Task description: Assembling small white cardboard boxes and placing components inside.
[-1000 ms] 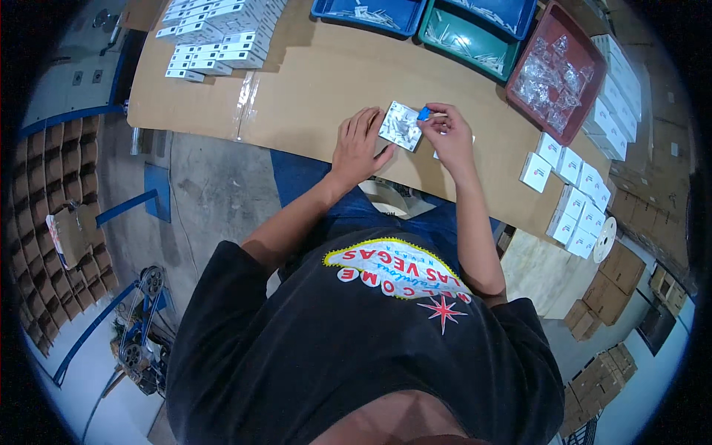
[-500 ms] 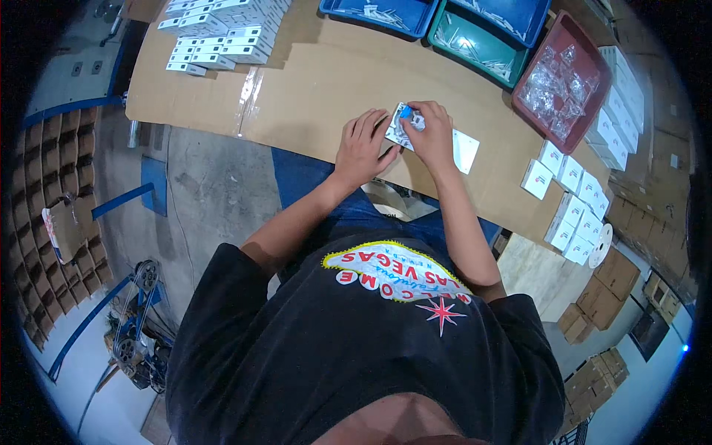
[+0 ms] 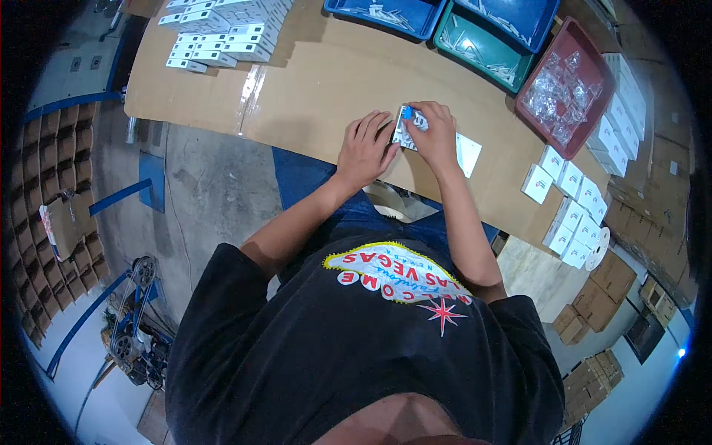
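Observation:
A small white box or tray with dark printed or moulded detail (image 3: 401,137) lies on the cardboard-covered table in front of me, partly covered by my fingers. My left hand (image 3: 363,148) rests against its left side, fingers stretched out and thumb apart. Over its right part my right hand (image 3: 436,137) is bent, thumb and fingertips closed around a small blue piece (image 3: 407,113) at the far end. The exact kind of that piece is too small to make out. Just right of my right hand lies a flat white card or lid (image 3: 468,154).
Stacks of white boxes (image 3: 222,37) stand far left. At far right are blue bins (image 3: 423,30) and a green bin (image 3: 475,70) with thin white pieces, plus a red bin (image 3: 528,111) of clear plastic packets. Small white boxes (image 3: 571,178) sit along the right edge.
The view has shifted slightly. Both hands stay at the white box, and the right fingers have moved only a little around the blue piece.

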Action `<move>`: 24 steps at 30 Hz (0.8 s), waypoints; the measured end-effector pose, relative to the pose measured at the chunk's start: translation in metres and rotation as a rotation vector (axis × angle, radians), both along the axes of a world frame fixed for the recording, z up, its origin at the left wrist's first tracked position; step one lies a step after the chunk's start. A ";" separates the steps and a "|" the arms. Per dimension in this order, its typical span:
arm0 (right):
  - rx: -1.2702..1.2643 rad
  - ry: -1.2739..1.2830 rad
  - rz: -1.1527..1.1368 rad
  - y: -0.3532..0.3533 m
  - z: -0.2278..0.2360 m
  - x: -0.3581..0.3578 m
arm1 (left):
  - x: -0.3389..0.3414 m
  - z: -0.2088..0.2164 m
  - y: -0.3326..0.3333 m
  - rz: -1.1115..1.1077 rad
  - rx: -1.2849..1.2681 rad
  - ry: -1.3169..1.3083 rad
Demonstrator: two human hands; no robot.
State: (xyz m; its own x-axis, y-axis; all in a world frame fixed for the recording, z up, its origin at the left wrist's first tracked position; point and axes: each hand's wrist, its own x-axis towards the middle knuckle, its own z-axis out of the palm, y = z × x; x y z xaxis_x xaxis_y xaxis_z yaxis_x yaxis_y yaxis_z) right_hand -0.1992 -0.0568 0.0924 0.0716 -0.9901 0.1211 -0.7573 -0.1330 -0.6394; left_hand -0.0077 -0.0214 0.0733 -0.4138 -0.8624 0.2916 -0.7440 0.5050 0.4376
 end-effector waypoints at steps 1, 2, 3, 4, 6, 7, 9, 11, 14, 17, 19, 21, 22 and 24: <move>0.005 -0.002 0.007 0.000 0.001 0.000 | 0.000 -0.001 0.000 0.001 0.000 0.000; 0.005 -0.002 0.008 0.000 0.001 0.000 | -0.001 -0.002 0.000 0.004 -0.007 0.008; 0.002 0.013 0.014 0.000 0.001 -0.001 | -0.001 -0.002 0.000 0.007 -0.014 0.015; -0.001 0.027 0.020 -0.001 0.000 -0.001 | -0.001 -0.002 0.000 0.007 -0.014 0.015; 0.007 0.035 0.023 0.000 0.000 -0.001 | -0.001 -0.002 0.000 0.009 -0.008 0.000; 0.014 0.043 0.026 0.000 0.001 -0.001 | -0.001 -0.002 0.000 0.009 -0.008 0.001; 0.014 0.046 0.027 -0.001 0.000 -0.001 | -0.002 -0.002 -0.001 0.010 -0.008 0.011; 0.014 0.049 0.028 -0.001 0.000 -0.002 | -0.001 -0.001 -0.001 0.009 -0.012 0.009; 0.041 0.031 0.039 -0.001 0.001 -0.003 | -0.001 0.000 -0.001 0.009 -0.018 0.011; 0.035 0.043 0.038 -0.002 0.001 -0.004 | -0.001 0.002 -0.001 0.006 -0.021 0.013; 0.051 0.050 0.034 -0.003 0.000 -0.004 | -0.001 0.002 -0.001 0.002 -0.021 0.011; 0.062 0.048 0.031 -0.003 0.001 -0.004 | -0.001 0.002 -0.001 0.005 -0.027 0.004; 0.074 0.047 0.028 -0.003 0.001 -0.004 | -0.001 0.002 -0.001 0.006 -0.028 0.004; 0.090 0.049 0.027 -0.004 0.002 -0.004 | -0.001 0.002 0.000 0.007 -0.023 0.005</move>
